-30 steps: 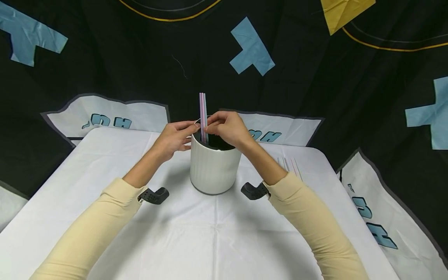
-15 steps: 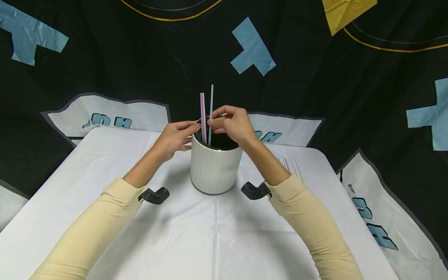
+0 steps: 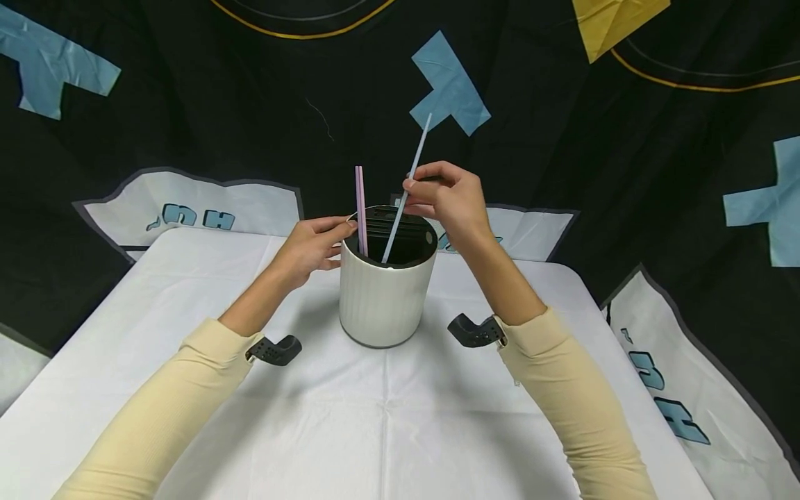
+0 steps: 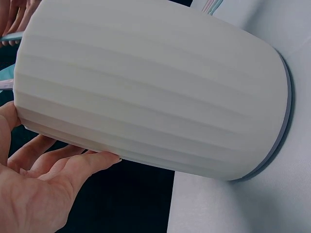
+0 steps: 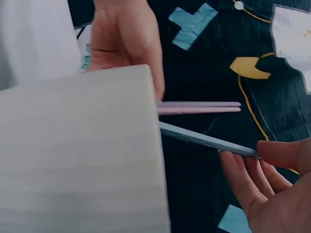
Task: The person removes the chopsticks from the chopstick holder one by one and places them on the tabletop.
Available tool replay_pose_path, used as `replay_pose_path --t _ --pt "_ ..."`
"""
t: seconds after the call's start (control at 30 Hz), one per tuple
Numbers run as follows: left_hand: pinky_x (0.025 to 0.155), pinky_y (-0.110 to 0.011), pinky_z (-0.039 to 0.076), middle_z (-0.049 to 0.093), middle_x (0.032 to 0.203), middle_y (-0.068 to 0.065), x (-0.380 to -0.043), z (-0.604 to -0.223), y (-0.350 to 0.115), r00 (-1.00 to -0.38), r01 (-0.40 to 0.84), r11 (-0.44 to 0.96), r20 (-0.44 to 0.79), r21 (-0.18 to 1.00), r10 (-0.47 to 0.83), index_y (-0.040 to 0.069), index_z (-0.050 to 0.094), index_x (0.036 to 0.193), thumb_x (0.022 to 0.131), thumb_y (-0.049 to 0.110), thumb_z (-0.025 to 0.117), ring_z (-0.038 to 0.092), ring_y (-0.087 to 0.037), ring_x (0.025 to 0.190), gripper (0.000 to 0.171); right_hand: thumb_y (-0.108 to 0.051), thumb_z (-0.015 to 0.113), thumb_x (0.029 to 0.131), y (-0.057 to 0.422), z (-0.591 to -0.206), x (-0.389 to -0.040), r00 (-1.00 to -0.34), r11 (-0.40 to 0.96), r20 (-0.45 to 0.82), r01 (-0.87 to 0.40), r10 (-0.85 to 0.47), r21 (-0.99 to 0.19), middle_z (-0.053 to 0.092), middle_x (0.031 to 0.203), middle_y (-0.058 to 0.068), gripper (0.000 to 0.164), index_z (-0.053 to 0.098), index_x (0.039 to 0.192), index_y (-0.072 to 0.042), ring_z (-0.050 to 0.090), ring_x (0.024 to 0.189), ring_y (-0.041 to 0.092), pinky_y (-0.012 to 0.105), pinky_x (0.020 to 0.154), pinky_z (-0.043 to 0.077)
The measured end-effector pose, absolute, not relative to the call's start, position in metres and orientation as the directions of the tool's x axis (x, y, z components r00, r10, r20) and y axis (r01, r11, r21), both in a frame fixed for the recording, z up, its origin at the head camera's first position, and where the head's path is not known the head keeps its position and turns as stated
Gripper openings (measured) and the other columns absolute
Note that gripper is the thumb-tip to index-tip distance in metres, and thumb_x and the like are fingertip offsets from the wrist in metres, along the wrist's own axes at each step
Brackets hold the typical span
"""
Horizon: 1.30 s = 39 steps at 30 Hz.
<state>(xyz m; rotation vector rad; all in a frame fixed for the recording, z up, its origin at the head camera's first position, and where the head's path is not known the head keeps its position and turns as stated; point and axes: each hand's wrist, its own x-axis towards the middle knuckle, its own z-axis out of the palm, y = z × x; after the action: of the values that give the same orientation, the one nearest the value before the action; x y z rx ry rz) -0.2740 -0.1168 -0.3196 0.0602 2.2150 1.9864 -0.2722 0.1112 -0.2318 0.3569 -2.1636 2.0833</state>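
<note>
My right-hand feed shows fingers and thumb pinching a pale blue straw (image 3: 398, 217); the right hand (image 3: 459, 201) is raised above the rim on the right. The straw slants, its lower end inside the white container (image 3: 384, 309), its top leaning right. The left hand (image 3: 312, 246) holds that container at the left of its rim, its other fingers against the outer wall. Just beside it, two pink and purple straws (image 3: 360, 208) stand nearly upright inside. The container sits upright on the white-covered table (image 3: 375, 417). In the left wrist view I make out more thin straws (image 4: 211, 6) beyond it. Behind everything hangs a black cloth (image 3: 250, 104) with blue shapes (image 3: 451, 83).
</note>
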Motion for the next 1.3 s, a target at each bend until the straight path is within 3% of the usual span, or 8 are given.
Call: replay_pose_path --t 0.2,0.57,0.8,1.07,1.3 --pt "0.105 -0.051 0.051 0.049 0.155 -0.009 -0.275 -0.320 -0.117 -0.985 -0.082 0.117 -0.098 0.990 0.139 0.011 0.049 0.150 0.102 0.035 0.062 0.050 -0.037 0.140 0.055 -0.007 0.073 0.093 0.132 -0.222 -0.274 -0.964 -0.071 0.264 -0.263 -0.005 -0.962 0.073 0.096 0.007 0.014 0.069 0.107 -0.004 0.074 0.077 0.019 0.031 0.079 0.064" --pt "0.106 -0.051 0.051 0.048 0.156 -0.010 -0.274 -0.320 -0.117 -0.985 -0.083 0.118 -0.100 0.989 0.144 0.011 0.049 0.150 0.102 0.034 0.062 0.050 -0.037 0.140 0.055 -0.009 0.074 0.092 0.179 -0.210 -0.272 -0.977 -0.201 0.183 -0.202 0.109 -0.959 0.074 0.102 0.007 0.018 0.070 0.110 -0.005 0.075 0.080 0.018 0.027 0.079 0.062" --pt "0.107 -0.051 0.050 0.047 0.156 -0.011 -0.275 -0.321 -0.117 -0.984 -0.080 0.125 -0.099 0.989 0.148 0.010 0.049 0.151 0.102 0.035 0.062 0.049 -0.037 0.140 0.056 -0.016 0.072 0.095 0.211 -0.226 -0.271 -0.984 -0.026 0.122 -0.127 0.133 -0.992 0.074 0.102 0.000 0.026 0.068 0.119 -0.007 0.075 0.082 0.013 0.024 0.076 0.062" --pt "0.108 -0.051 0.049 0.048 0.156 -0.011 -0.275 -0.321 -0.118 -0.984 -0.078 0.116 -0.095 0.990 0.153 0.010 0.049 0.150 0.102 0.035 0.062 0.049 -0.036 0.140 0.056 -0.023 0.065 0.100 0.249 -0.265 -0.280 -0.992 0.239 -0.015 0.045 0.125 -0.970 0.071 0.096 -0.013 0.033 0.064 0.129 -0.007 0.073 0.086 0.007 0.022 0.078 0.061" --pt "0.107 -0.051 0.050 0.048 0.155 -0.011 -0.274 -0.320 -0.117 -0.984 -0.080 0.104 -0.095 0.991 0.150 0.010 0.050 0.150 0.102 0.034 0.062 0.050 -0.037 0.139 0.054 -0.019 0.059 0.104 0.279 -0.312 -0.286 -0.991 0.357 -0.116 0.131 0.064 -0.925 0.068 0.100 -0.009 0.039 0.058 0.137 0.001 0.071 0.083 0.003 0.022 0.079 0.061"
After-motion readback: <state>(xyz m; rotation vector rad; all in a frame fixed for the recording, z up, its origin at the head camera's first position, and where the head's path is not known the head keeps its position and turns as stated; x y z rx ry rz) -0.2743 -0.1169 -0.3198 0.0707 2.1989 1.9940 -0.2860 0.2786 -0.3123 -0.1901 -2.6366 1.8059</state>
